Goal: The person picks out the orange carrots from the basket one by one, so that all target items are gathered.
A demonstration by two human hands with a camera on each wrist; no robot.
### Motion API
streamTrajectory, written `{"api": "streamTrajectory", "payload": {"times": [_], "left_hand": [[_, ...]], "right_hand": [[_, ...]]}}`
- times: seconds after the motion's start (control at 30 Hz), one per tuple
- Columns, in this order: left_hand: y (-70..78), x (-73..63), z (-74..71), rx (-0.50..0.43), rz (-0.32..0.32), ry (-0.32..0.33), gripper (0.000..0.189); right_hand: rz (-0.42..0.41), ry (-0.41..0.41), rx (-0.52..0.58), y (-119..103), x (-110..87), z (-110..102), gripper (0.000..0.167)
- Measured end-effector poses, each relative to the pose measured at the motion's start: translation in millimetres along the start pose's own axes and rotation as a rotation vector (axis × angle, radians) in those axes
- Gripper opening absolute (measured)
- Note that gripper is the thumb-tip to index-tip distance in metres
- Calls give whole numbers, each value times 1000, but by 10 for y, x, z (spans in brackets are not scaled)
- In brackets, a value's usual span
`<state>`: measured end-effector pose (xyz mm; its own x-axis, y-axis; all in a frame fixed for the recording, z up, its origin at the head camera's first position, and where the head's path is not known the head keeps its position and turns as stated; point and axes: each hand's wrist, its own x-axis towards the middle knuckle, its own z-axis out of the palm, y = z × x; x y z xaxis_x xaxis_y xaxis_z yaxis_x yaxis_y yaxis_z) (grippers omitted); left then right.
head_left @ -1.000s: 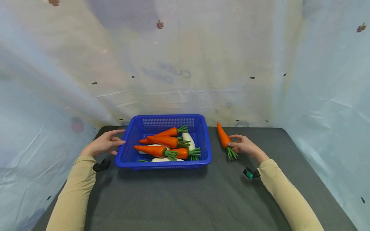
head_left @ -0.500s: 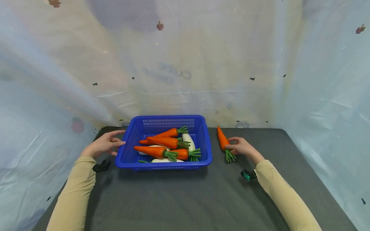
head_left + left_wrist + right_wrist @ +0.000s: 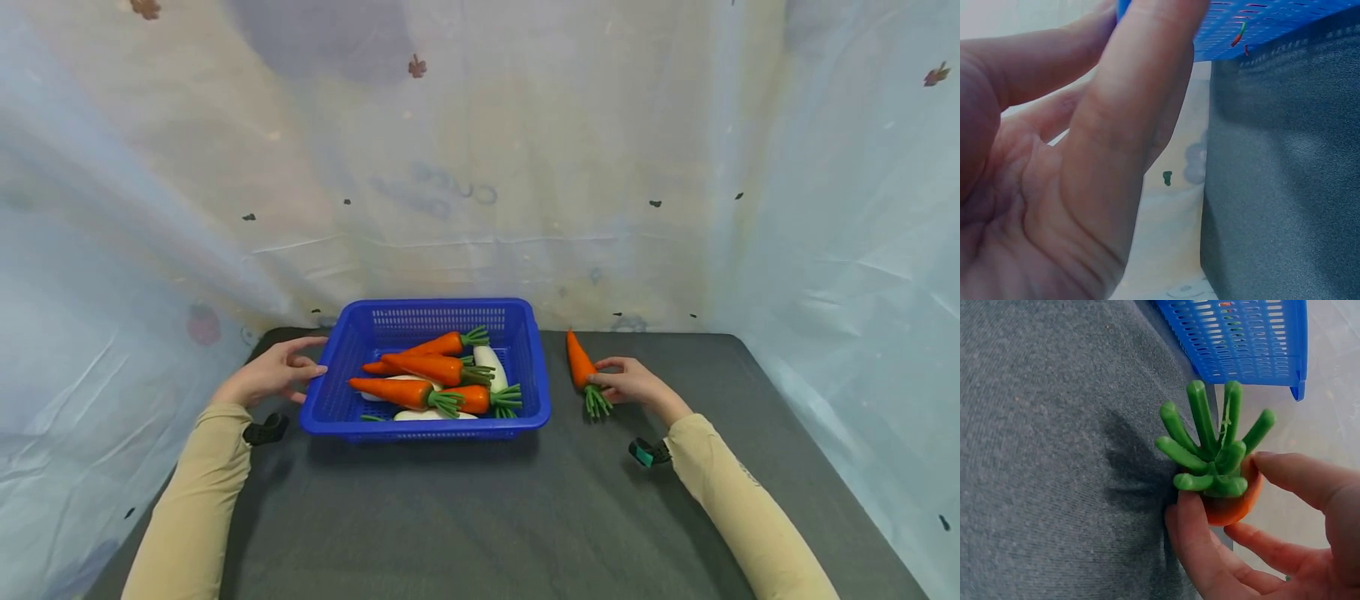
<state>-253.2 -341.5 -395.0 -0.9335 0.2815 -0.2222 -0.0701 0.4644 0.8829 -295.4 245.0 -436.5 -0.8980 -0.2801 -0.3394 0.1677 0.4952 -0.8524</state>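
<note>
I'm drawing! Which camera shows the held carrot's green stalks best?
The right wrist view: the green stalks fan out large and close. The head view shows them small; the left wrist view misses them.

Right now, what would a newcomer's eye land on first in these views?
The bright blue perforated plastic basket stands out first, near the back of the dark-grey cloth-topped table, holding orange green-topped carrots and white elongated vegetables. Next comes the lone tapered orange carrot to its right, pinched by the right hand. The left hand grips the basket's left rim.
</note>
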Motion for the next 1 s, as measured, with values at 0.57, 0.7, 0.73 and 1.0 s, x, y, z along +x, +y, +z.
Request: {"api": "streamTrajectory", "payload": {"times": [0.57,0.7,0.73,1.0], "left_hand": [[14,-5,-4,22,4,15,71],[-29,7,-9,-1,10,18,72],[-44,13,-12,-7,10,16,72],[-40,28,-10,2,-6,12,73]], "right_hand": [[-1,-27,78,11,65,38,59],[-5,-37,90,2,60,22,58],[-6,-35,83,-3,60,4,57],[-71,-17,14,-279,65,-284,56]]}}
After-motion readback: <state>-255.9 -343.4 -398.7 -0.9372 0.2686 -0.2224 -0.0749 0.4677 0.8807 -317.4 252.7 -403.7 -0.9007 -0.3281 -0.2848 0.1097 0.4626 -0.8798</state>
